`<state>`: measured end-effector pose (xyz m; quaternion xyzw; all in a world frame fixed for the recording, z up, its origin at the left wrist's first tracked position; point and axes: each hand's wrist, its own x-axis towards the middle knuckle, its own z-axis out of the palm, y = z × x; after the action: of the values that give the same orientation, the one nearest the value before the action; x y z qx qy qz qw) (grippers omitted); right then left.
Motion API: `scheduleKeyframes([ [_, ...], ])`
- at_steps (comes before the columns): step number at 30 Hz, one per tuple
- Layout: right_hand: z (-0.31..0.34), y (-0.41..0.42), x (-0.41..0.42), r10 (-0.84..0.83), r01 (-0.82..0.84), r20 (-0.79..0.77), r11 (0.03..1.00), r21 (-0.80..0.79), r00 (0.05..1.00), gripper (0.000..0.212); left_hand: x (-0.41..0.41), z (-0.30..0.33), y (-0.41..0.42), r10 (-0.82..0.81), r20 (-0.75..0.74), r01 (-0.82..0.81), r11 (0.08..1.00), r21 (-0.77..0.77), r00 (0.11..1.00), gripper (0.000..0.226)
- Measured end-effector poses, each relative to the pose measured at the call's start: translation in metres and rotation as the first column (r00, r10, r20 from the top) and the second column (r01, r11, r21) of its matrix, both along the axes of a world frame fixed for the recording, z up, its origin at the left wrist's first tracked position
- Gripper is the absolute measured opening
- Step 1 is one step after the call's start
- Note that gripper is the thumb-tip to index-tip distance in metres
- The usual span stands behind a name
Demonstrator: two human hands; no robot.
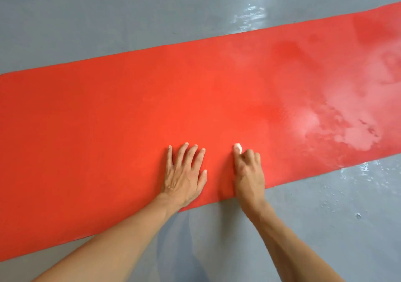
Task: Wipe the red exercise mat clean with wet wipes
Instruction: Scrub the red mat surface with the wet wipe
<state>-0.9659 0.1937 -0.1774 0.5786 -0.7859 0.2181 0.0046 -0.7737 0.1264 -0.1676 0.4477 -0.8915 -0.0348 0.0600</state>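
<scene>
We are finding no brand, label or writing that can be read on anything in view.

We are looking down at a red mat point(130, 112) lying flat on a grey painted floor point(86, 21); it is running slantwise across the view, its near edge passing under both wrists. The right part of the mat is showing a pale, glossy wet patch point(347, 116), while the middle and left parts are looking dull and even in colour. The floor is glinting with wet streaks beyond the far edge and with small droplets near the right-hand near edge.

The left hand point(184, 173) is lying palm down on the mat near its near edge, fingers straight and spread, holding nothing. The right hand point(248, 173) is resting on the mat just beside it, fingers curled around a small white wad, a wet wipe point(238, 148), which is sticking out beyond the knuckles and touching the mat.

Both ends of the mat are running out of the view, at left and at right. Most of the wipe is hidden inside the fist. The right hand is slightly blurred.
</scene>
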Motion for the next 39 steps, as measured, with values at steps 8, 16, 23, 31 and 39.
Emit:
scheduleKeyframes([
  [8, 0.005, -0.028, -0.085, -0.186, 0.185, 0.018, 0.982, 0.033, 0.982, 0.05, -0.019, -0.007, -0.031, 0.073, 0.008, -0.072, 0.997, -0.021, 0.997, 0.064],
  [16, 0.007, -0.048, -0.014, 0.33, -0.328, 0.022, 0.943, -0.055, 0.944, 0.032, -0.024, -0.009, -0.058, 0.099, -0.035, -0.101, 0.992, -0.079, 0.995, 0.062],
  [23, 0.005, -0.091, -0.06, -0.281, 0.296, 0.212, 0.954, -0.041, 0.936, 0.027, -0.03, -0.013, -0.099, 0.134, -0.032, -0.135, 0.99, -0.035, 0.99, 0.065],
  [31, 0.009, -0.103, -0.049, 0.217, -0.213, 0.068, 0.976, -0.052, 0.974, 0.023, -0.031, -0.01, -0.098, 0.153, -0.007, -0.153, 0.988, 0.001, 0.988, 0.065],
  [39, 0.013, -0.117, 0.01, 0.135, -0.124, 0.187, 0.99, -0.068, 0.973, 0.031, -0.032, -0.009, -0.098, 0.158, 0.002, -0.158, 0.987, 0.014, 0.987, 0.066],
])
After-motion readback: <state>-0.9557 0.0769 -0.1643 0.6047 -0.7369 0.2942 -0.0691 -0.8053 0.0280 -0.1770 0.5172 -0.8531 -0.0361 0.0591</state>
